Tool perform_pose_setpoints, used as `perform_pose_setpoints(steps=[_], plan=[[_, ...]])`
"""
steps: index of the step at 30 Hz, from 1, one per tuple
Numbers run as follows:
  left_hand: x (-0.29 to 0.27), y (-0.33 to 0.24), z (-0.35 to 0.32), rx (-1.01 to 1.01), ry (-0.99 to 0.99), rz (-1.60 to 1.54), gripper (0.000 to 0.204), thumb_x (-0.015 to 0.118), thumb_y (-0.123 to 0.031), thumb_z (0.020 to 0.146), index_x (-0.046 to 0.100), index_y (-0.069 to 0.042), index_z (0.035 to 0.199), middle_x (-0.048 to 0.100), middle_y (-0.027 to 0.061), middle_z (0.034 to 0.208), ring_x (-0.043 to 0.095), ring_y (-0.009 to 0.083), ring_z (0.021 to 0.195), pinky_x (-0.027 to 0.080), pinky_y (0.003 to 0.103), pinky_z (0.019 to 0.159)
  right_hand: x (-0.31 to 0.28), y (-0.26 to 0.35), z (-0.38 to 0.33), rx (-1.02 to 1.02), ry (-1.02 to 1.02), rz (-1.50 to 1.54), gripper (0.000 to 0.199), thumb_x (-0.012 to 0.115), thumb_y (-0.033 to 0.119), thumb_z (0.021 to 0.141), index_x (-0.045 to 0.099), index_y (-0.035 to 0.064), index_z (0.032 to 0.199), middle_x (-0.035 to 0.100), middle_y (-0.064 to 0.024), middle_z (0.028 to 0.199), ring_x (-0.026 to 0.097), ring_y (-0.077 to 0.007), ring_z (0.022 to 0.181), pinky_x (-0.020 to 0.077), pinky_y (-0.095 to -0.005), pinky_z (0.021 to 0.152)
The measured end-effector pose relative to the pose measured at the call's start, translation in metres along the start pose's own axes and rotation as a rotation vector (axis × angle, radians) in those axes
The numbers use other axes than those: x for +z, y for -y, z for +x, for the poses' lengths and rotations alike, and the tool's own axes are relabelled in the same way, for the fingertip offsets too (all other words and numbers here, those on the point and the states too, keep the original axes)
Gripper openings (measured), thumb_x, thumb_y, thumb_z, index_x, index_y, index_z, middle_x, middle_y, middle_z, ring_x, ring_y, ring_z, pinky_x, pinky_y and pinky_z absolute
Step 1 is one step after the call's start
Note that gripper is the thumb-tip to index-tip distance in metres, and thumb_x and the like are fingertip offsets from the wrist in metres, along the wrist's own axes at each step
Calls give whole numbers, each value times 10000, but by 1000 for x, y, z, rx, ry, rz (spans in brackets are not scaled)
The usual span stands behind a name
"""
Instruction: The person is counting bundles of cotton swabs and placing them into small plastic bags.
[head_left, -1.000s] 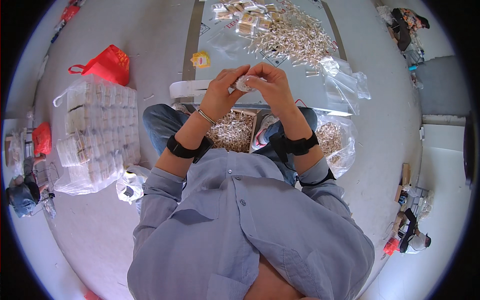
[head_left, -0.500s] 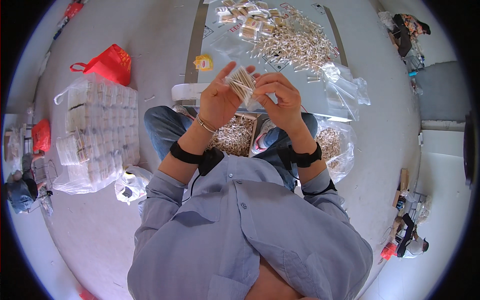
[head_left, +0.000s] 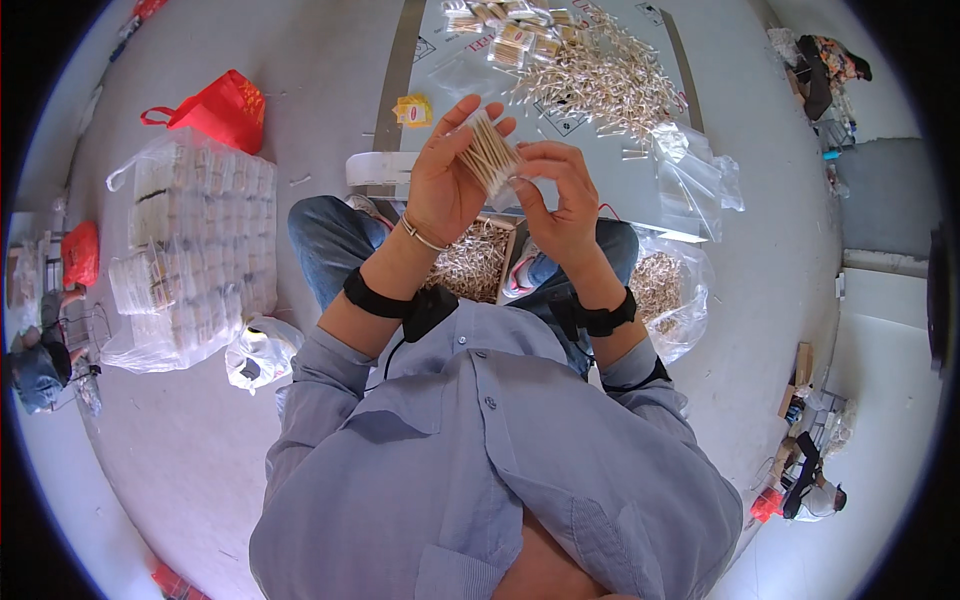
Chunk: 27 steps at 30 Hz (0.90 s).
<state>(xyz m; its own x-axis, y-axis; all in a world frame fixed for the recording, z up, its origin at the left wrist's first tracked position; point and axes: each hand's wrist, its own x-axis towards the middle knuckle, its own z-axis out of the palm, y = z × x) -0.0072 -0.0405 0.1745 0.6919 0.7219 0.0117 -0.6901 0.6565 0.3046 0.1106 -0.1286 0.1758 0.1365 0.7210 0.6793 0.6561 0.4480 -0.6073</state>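
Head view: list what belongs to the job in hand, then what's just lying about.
Seems part of the job:
bagged cotton swabs, against the left hand, pinched by the right hand
loose cotton-swab pile
filled swab packets
boxed cotton swabs
clear plastic bags

Probably just lying about:
red tote bag
white plastic bag

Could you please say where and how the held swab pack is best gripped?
Grip the swab pack, probably, midway along its long edges, from above: its broad face is exposed, while the left hand backs it and the right hand pinches its lower end.
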Motion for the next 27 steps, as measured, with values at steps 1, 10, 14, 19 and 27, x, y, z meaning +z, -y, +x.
perform_pose_setpoints(steps=[1, 10, 14, 19, 27], plan=[[0, 1, 0, 18, -15, -14, 359, 427, -51, 842, 399, -54, 1200, 463, 147, 1185, 484, 277, 1093, 407, 451, 940, 8, 4, -3, 101, -164, 110, 141, 651, -7, 693, 590, 43, 811, 551, -102, 957, 530, -236, 910, 432, -310, 773], [5, 6, 0, 161, -78, 81, 321, 379, -46, 864, 400, -67, 1184, 472, 114, 1143, 512, 232, 1027, 407, 478, 938, 24, 13, -20, 145, -270, 49, 223, 666, 69, 729, 605, 66, 943, 438, -139, 1152, 466, -252, 1027, 423, -308, 803], [7, 9, -1, 186, -187, 186, 301, 366, -29, 863, 401, -68, 1159, 466, 97, 1080, 526, 208, 967, 466, 451, 875, 25, 14, -17, 133, -246, 58, 245, 670, 58, 719, 608, 78, 955, 411, -142, 1180, 452, -253, 1052, 423, -310, 804], [9, 10, -3, 234, -186, 226, 279, 395, -38, 859, 416, -61, 1136, 459, 81, 1044, 525, 189, 930, 485, 426, 845, 24, 10, -21, 105, -221, -23, 293, 682, 16, 667, 615, 107, 937, 428, -123, 1160, 452, -269, 1043, 418, -326, 805], [9, 11, -4, 225, -189, 226, 322, 396, -2, 812, 426, -50, 1129, 453, 73, 1026, 517, 189, 922, 472, 426, 853, 18, 12, -18, -123, -164, -325, 305, 664, -18, 599, 642, 139, 859, 480, -96, 1087, 471, -295, 999, 420, -353, 802]])
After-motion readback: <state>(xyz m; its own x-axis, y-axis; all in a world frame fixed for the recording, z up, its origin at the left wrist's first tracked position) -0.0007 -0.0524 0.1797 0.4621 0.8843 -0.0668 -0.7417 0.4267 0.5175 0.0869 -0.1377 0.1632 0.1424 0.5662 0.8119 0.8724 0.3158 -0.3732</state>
